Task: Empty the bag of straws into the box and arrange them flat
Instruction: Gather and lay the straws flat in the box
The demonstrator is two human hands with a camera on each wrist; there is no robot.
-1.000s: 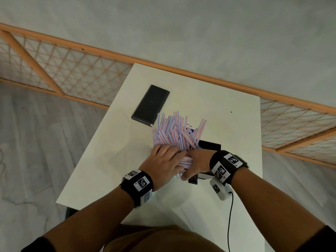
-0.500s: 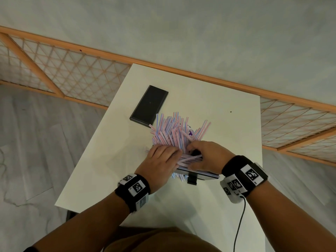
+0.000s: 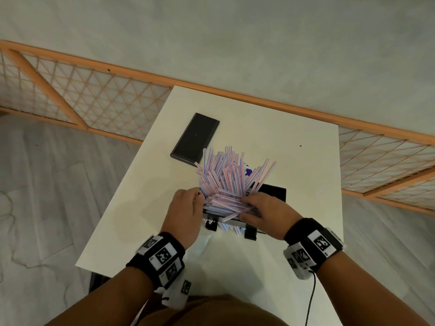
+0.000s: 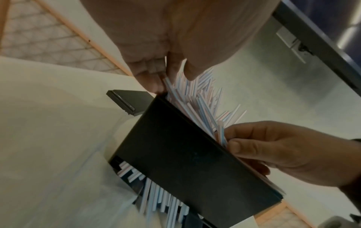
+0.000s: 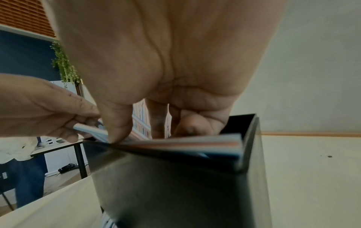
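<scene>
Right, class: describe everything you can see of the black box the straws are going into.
The black box is rectangular, open-topped, with smooth matte walls that look like rigid card or plastic. It sits on the white table, overfilled with pink-and-blue striped straws that fan out beyond its far edge and poke past its near edge. The left hand pinches straws at its left end; the right hand presses straws down at its right side.

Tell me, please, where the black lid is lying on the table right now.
In the head view the black lid lies flat on the white table, at its far left, just beyond the straws and apart from both hands.
</scene>
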